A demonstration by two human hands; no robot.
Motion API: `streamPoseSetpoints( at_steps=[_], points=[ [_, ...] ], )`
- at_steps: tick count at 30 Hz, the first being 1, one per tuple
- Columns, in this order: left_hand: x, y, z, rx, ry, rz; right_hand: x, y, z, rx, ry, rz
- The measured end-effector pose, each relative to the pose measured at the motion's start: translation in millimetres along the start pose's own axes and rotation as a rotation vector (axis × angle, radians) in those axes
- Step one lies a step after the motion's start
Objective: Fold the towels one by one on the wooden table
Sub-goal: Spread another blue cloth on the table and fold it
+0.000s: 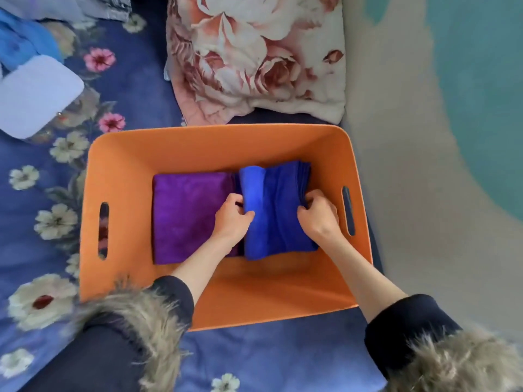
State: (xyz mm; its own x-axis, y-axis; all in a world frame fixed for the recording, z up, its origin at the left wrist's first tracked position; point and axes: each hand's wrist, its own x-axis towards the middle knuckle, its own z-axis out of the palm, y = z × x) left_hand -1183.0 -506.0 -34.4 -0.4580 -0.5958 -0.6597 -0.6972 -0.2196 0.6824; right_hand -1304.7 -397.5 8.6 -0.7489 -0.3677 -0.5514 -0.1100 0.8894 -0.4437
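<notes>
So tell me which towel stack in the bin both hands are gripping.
The blue stack, on the right of the orange bin. Left hand and right hand grip it; the purple stack lies flat, untouched.

Two towel stacks in a bin on a bed

The bin [226, 142] sits on the bed [135, 80], a pillow [254, 58] behind it. Inside, the left stack [186, 216] touches the right stack [277, 210], which has a hand at each side.

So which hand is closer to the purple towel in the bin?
Left. The left hand grips the blue towel stack's left edge, right beside the purple towel. The right hand grips the stack's far side, away from it.
</notes>
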Motion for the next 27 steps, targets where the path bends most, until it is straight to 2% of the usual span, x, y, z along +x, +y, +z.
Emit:
streamPoseSetpoints(
  at_steps=[4, 11, 14, 16, 18, 20, 22, 24, 27],
  points=[
    [5, -9, 1, 0.010, 0.033, 0.013, -1, 2, 9, 0.031, 0.066, -0.011],
    [9, -18, 0, 0.044, 0.072, 0.016, 1, 3, 15, -0.078, 0.053, -0.026],
    [9, -22, 1, 0.093, 0.114, 0.048, 0, 4, 20, -0.176, 0.053, -0.011],
    [6, -23, 0, 0.124, 0.126, 0.094, -3, 5, 21, -0.349, 0.050, -0.078],
    [1, -24, -2, 0.284, 0.152, 0.227, -4, 9, 24, -0.660, 0.049, -0.256],
    [-2, -26, -3, 0.654, 0.164, 0.471, 0, 14, 25, -0.957, 0.000, -0.429],
    [1, -28, 0, 1.023, 0.028, 0.640, 9, 15, 27, -1.193, -0.050, -0.492],
    [14, -33, 2, 1.268, -0.066, 0.686, 22, 15, 31, -1.360, -0.098, -0.482],
    [35, -43, 1, 1.352, -0.083, 0.656, 41, 17, 38, -1.406, -0.161, -0.421]
  ],
)
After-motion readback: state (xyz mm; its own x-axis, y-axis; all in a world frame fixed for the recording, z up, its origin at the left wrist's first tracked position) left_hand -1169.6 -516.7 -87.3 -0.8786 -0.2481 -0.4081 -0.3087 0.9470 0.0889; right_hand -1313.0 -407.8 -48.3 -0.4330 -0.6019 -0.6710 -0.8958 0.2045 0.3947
